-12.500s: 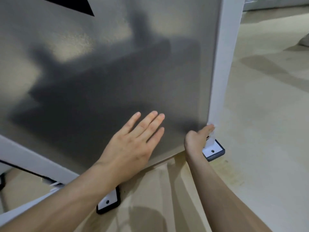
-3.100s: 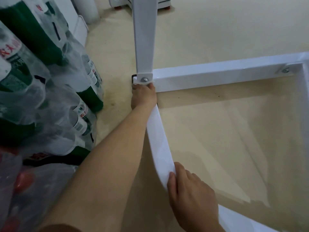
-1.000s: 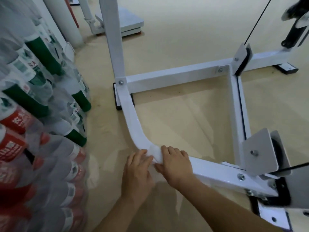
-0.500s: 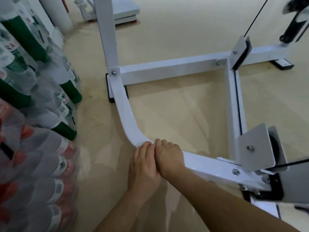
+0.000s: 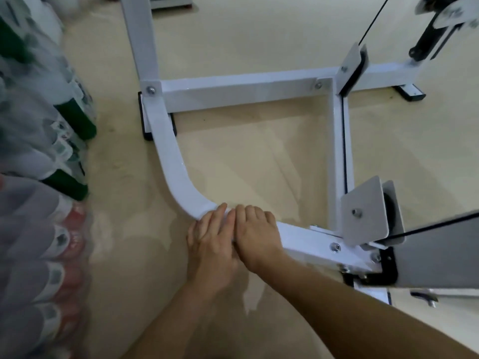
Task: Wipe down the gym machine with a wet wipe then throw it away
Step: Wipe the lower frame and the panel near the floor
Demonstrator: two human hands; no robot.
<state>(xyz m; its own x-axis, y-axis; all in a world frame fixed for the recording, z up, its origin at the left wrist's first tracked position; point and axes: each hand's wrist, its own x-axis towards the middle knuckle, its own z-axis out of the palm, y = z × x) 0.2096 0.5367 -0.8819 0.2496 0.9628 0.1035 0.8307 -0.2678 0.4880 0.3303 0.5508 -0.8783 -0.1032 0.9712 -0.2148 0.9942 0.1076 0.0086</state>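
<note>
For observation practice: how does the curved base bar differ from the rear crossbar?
The curved base bar bends; the rear crossbar runs straight. The left hand and right hand rest on the curved base bar; no hand touches the rear crossbar. Both are white and meet at one bolted corner.

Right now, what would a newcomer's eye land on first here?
Low in the centre, the left hand and right hand rest side by side on the curved white frame bar of a gym machine. Shrink-wrapped bottles pile up along the left edge.
</note>
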